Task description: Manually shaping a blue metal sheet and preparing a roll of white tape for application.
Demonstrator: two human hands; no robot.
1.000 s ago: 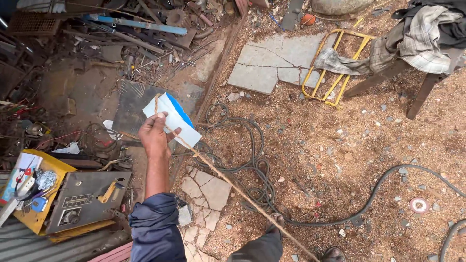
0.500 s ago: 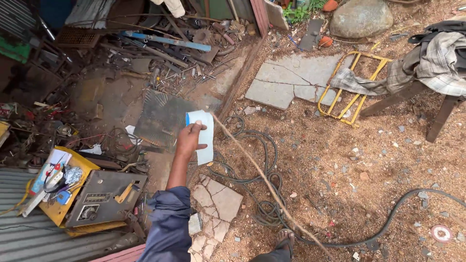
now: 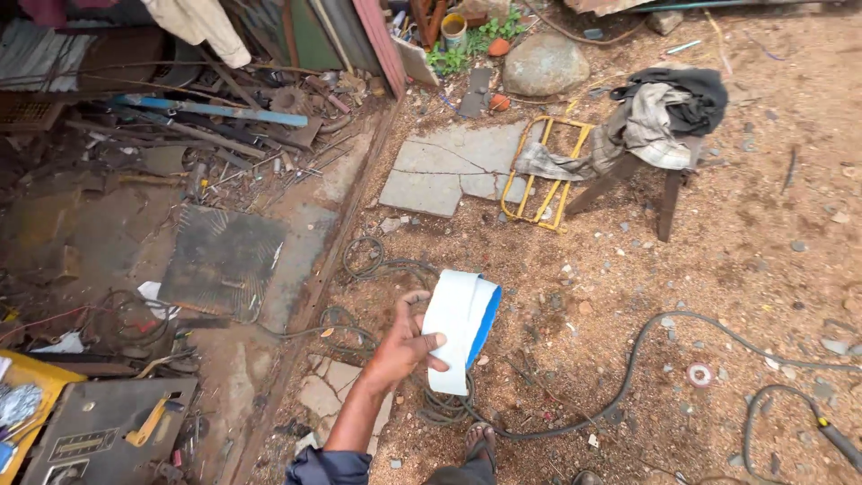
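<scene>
My left hand (image 3: 402, 346) reaches out from a dark blue sleeve (image 3: 328, 468) low in the middle of the view. It is shut on a curled sheet (image 3: 460, 325), white outside and blue inside, with the thumb pressed on its white face. The sheet hangs over reddish gravel ground and coiled black cables (image 3: 386, 269). My sandalled foot (image 3: 479, 442) shows just below it. My right hand is out of view.
A grey machine box (image 3: 99, 440) and a yellow tray (image 3: 22, 409) sit at lower left, scrap metal (image 3: 206, 126) behind them. Cracked stone slabs (image 3: 449, 166), a yellow metal frame (image 3: 543, 175) and a wooden stool with clothes (image 3: 664, 121) stand ahead. A cable (image 3: 682, 328) crosses right.
The view has swung right and up. My left hand with the sheet now sits lower and more to the right. The long thin rod seen earlier is no longer in view.
</scene>
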